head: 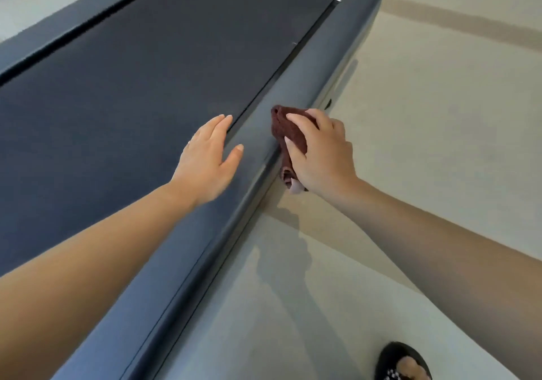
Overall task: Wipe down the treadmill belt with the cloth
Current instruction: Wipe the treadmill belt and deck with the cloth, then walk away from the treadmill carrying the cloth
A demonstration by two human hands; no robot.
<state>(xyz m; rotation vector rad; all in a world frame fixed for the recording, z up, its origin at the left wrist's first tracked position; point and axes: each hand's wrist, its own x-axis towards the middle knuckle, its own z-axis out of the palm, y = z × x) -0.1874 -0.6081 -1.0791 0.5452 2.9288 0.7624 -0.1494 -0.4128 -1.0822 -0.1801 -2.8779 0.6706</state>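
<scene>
Cloth sits bunched on the treadmill's side rail, gripped by the right hand; left hand lies flat, holding nothing, at the edge of the belt

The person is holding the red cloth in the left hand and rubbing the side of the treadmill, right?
Not quite: it is the right hand, not the left. The head view shows it gripping the red cloth against the treadmill's side rail. The left hand has straight fingers and holds nothing.

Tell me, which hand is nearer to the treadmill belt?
Left. The left hand lies flat over the treadmill belt; the right hand grips the maroon cloth on the side rail.
</scene>
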